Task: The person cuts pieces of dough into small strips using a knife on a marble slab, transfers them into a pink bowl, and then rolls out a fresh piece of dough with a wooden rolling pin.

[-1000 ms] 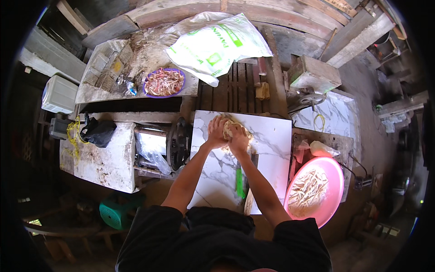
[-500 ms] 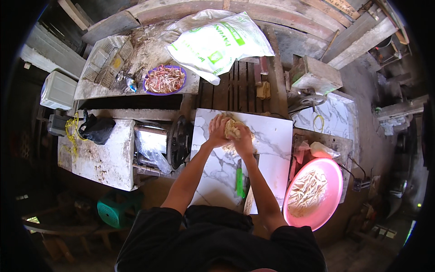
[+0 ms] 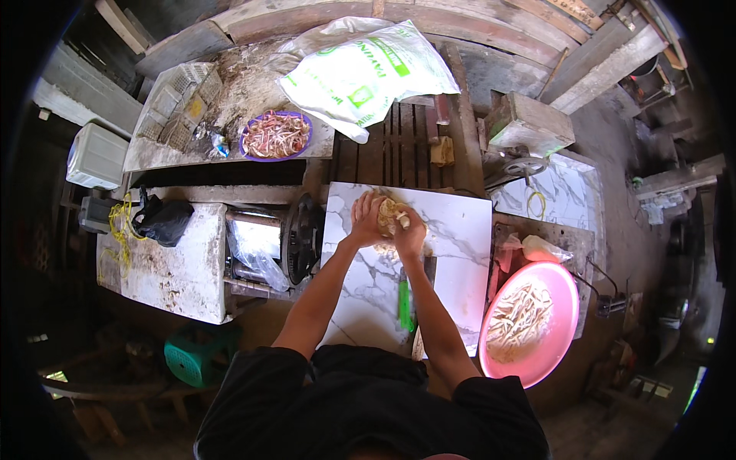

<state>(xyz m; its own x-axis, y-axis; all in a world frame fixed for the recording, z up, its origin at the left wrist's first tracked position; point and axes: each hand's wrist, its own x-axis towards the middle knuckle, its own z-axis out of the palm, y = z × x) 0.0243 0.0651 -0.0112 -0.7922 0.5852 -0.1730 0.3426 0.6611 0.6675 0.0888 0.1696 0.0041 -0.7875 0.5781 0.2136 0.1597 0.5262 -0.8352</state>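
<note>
A pale yellowish lump of dough point(image 3: 389, 215) sits on a white marbled tabletop point(image 3: 460, 238). My left hand point(image 3: 367, 219) is wrapped round its left side, fingers curved over it. From the right, my right hand point(image 3: 411, 234) grips the lump with bent fingers, hiding part of it. Loose crumbs lie on the surface just below my hands. Between my forearms lies a green-handled tool point(image 3: 405, 303), which neither hand touches; my right forearm runs beside it.
On the right stands a pink basin point(image 3: 571, 314) of pale floured strips. A purple-rimmed plate point(image 3: 310, 138) of reddish-white strips and a white-green sack point(image 3: 383, 73) are at the back. Left are a black wheel point(image 3: 300, 239), a black bag point(image 3: 163, 218) and a green stool point(image 3: 188, 356).
Both hands stay on the dough. My right hand's fingers have curled further over the lump, and its shape between the hands has altered slightly. The whole view has shifted a little.
</note>
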